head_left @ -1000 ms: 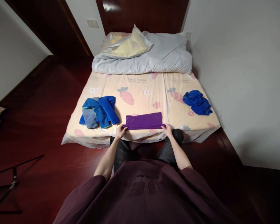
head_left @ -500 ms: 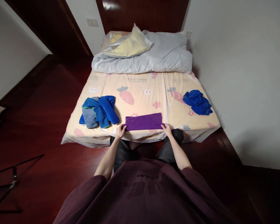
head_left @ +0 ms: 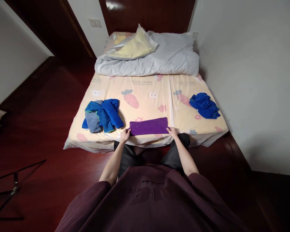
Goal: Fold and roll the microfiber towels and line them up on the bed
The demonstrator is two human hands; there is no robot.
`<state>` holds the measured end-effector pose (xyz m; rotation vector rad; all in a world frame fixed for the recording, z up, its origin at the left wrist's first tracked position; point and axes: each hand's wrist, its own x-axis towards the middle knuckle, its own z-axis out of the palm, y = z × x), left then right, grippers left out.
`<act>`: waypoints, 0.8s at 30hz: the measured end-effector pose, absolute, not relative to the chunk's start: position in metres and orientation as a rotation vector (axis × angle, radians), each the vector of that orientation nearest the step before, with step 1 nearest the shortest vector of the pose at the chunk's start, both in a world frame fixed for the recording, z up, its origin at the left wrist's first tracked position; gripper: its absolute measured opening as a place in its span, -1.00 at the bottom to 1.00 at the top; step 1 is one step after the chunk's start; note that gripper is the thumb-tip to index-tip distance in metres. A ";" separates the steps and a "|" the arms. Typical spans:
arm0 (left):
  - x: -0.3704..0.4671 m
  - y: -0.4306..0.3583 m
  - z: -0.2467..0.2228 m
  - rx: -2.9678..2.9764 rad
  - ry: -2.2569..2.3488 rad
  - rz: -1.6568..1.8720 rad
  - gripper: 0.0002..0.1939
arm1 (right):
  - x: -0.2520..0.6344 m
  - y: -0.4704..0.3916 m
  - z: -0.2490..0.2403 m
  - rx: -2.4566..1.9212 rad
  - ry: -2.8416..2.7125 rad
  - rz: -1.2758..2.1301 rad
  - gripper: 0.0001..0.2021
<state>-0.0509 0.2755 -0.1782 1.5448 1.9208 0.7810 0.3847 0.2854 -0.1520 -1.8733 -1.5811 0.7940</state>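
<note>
A purple cloth [head_left: 149, 126], folded into a long flat strip, lies near the front edge of the bed [head_left: 145, 96]. My left hand [head_left: 125, 134] pinches its near left corner, and my right hand [head_left: 172, 131] pinches its near right corner. Left of the cloth is a pile of folded blue and grey cloths [head_left: 102, 116], some with green edging. A crumpled blue cloth bundle [head_left: 204, 105] rests on the right side of the bed.
A grey quilt [head_left: 174, 54] and a pale yellow pillow [head_left: 137, 45] lie at the far end against the dark headboard [head_left: 149, 16]. Black stand legs [head_left: 14, 187] are on the floor at lower left. A wall [head_left: 251, 80] runs along the right.
The purple cloth's left end has shifted very slightly to the left along with my left hand. My grip at both corners looks the same.
</note>
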 end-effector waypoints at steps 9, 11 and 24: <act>-0.042 0.281 -0.179 1.552 1.973 0.750 -0.67 | 0.374 0.293 -0.153 -2.121 -1.536 0.711 -0.79; -0.035 0.273 -0.170 1.655 2.021 0.779 -0.65 | 0.369 0.288 -0.149 -2.133 -1.578 0.553 -0.87; -0.021 0.251 -0.168 2.220 1.585 0.496 -0.31 | 0.361 0.248 -0.141 -1.679 -2.239 0.418 -0.52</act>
